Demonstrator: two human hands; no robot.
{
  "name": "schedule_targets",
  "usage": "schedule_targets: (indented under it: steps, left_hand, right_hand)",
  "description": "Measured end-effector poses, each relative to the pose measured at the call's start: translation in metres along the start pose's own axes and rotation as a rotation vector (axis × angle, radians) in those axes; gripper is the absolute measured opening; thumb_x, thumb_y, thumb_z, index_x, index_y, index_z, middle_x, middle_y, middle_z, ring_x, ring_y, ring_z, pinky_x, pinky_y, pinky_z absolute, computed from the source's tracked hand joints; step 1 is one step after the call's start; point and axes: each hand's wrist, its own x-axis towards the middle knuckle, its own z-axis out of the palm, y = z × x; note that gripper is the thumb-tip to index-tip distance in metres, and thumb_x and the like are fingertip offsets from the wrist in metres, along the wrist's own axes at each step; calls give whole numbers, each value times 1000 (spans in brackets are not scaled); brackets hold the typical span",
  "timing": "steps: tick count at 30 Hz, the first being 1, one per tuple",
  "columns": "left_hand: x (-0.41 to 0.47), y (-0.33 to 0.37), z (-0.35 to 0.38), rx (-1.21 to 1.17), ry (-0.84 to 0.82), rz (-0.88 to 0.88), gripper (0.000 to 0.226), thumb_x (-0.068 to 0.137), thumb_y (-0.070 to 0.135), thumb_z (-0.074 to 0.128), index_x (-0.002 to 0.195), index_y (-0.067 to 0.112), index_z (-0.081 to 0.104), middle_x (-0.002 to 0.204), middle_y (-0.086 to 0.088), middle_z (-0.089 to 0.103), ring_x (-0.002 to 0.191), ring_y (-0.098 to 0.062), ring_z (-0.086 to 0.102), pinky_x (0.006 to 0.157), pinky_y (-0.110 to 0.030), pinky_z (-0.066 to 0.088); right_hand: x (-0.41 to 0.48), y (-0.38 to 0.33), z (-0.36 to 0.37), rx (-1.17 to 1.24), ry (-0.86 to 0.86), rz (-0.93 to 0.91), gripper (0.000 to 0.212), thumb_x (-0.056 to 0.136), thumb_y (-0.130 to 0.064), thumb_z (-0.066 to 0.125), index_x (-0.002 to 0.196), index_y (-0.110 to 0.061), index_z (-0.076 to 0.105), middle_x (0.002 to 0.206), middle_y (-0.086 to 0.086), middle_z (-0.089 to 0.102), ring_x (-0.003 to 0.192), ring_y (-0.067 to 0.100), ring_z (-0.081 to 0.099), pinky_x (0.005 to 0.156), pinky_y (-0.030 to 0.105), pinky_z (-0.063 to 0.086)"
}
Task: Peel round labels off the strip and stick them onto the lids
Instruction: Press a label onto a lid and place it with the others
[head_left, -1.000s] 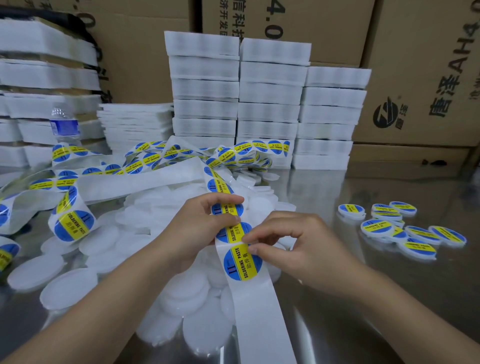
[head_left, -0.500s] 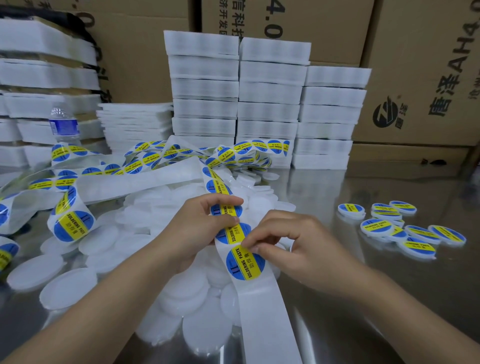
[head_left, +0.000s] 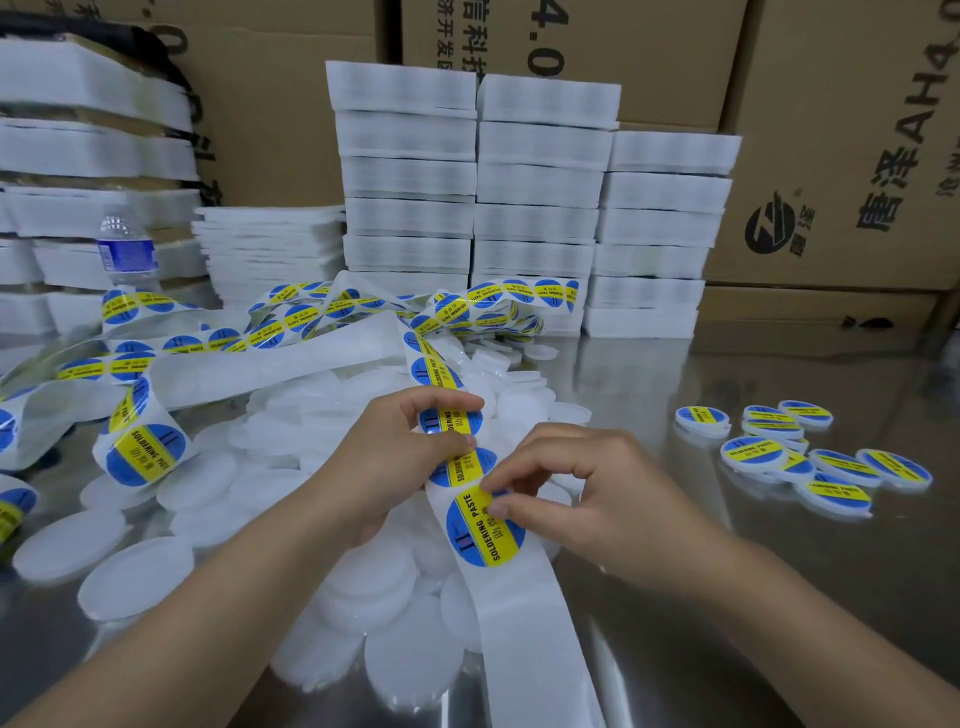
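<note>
A long white backing strip (head_left: 524, 613) carrying round blue-and-yellow "soldering paste" labels runs from a tangle at the back down toward me. My left hand (head_left: 405, 457) grips the strip by a label just above the lowest one. My right hand (head_left: 576, 499) pinches the upper edge of that lowest label (head_left: 483, 525) with thumb and forefinger. Beneath both hands lies a pile of plain white round lids (head_left: 218, 493). Several lids that bear labels (head_left: 753, 454) lie on the steel table at the right.
Stacks of white foam trays (head_left: 535, 208) stand behind the pile and at the far left. A water bottle (head_left: 127, 249) stands at the left. Cardboard boxes (head_left: 841, 145) wall the back. The shiny steel table (head_left: 779, 597) shows at the right front.
My right thumb and forefinger have worked along the lowest label's top edge, which has started to lift. My left hand keeps its hold on the strip.
</note>
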Motion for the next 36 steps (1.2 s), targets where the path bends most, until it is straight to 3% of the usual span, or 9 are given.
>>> schedule_targets:
  steps: [4,7,10,12,18,27,32,36]
  left_hand:
    - [1,-1,0,-10,-3,3,31,81,-3,67,86,27,73,100,-2,69,61,-6,65,49,-14,46]
    - [0,-1,0,-3,-7,13,31,80,-5,66,86,24,72,91,-2,70,57,-3,63,51,-12,47]
    - [1,-4,2,50,-5,22,34,79,-4,69,80,29,73,98,1,72,82,-15,69,77,-29,57]
    - [1,-5,2,88,-5,41,38,78,-3,70,75,34,74,100,5,71,88,-15,69,82,-32,56]
    - [1,-4,1,102,-4,61,43,77,-2,70,71,40,74,93,9,72,73,-8,69,69,-24,56]
    - [1,-3,2,74,0,48,41,78,-3,71,69,37,74,92,9,71,64,-6,68,55,-16,51]
    - [0,-2,2,96,32,40,32,80,1,70,79,33,73,96,6,70,58,-4,66,47,-12,45]
    - [0,2,0,62,134,22,33,82,-2,63,84,30,71,93,5,69,50,-7,66,41,-15,46]
  right_hand:
    - [0,0,2,79,-80,82,43,74,-7,77,112,-24,68,83,-7,59,79,8,61,84,22,49]
    - [1,0,4,84,-46,83,37,76,-4,75,108,-21,70,75,-14,57,73,1,58,78,15,46]
    - [2,0,2,93,2,90,27,76,-7,76,100,-19,74,72,-15,59,71,0,59,74,12,45]
    - [2,-1,2,90,16,77,22,76,-9,76,95,-21,75,72,-13,60,70,1,59,72,12,45]
    - [1,-3,1,53,-27,105,23,78,-10,74,88,-30,70,70,-22,57,71,0,56,70,10,44]
    - [0,-6,-1,-16,13,64,29,74,-14,77,79,-41,67,79,-10,53,77,10,52,72,18,44]
    - [1,-5,-1,6,22,78,14,74,-19,77,74,-32,72,79,-6,53,74,8,51,71,20,44]
    - [1,-6,-2,16,12,79,15,73,-15,77,71,-29,72,76,-9,52,71,6,50,68,16,42]
